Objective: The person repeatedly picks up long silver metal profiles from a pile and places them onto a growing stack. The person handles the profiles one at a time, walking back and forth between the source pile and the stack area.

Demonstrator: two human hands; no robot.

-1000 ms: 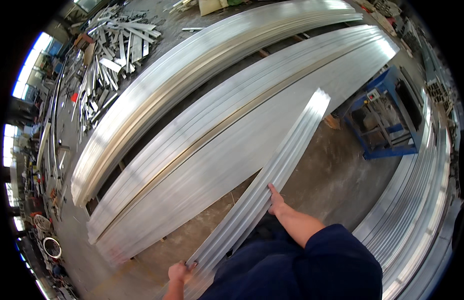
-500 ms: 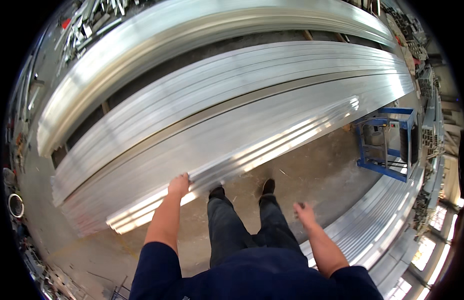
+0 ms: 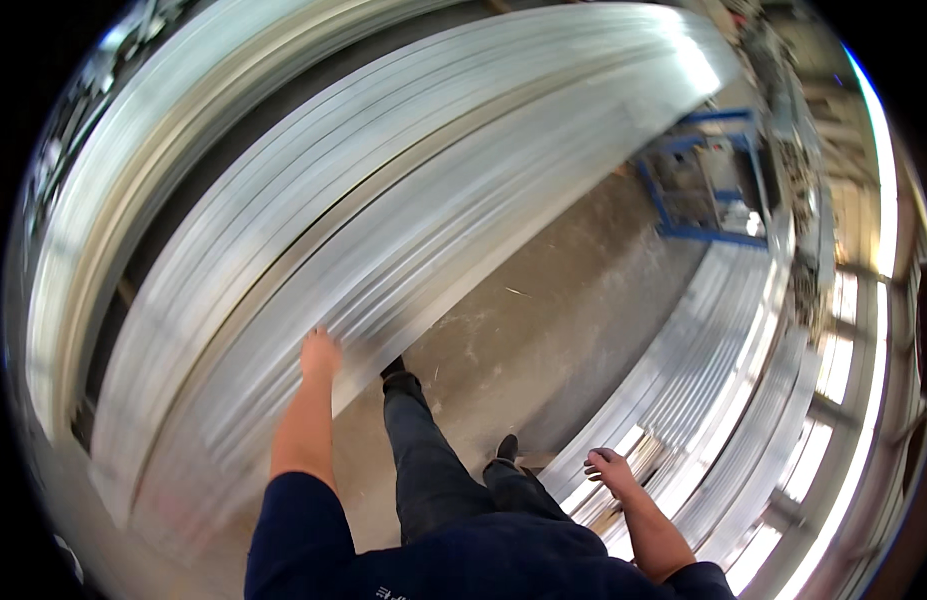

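a second ago both hands grip the long ridged strip (image 3: pixel 408 272) out over the floor (image 3: pixel 543 275); now it lies on the wide pile of metal (image 3: pixel 583 145), running from the left hand (image 3: pixel 320 352) toward two o'clock. compared with half a second ago, it looks farther in from the near edge, though blur softens this. so the pile, not the hands, seems to carry its weight.

the hands are well apart. the left one, between eight and nine o'clock from mid-view, is at the strip on a nearly straight arm — whether it grips or only presses, i cannot tell. the right hand (image 3: pixel 608 468), between four and five o'clock, is empty, fingers loosely curled, elbow bent and forearm angled toward eleven — near the ribbed bars (image 3: pixel 683 390). a blue frame (image 3: pixel 708 238) stands at two o'clock.
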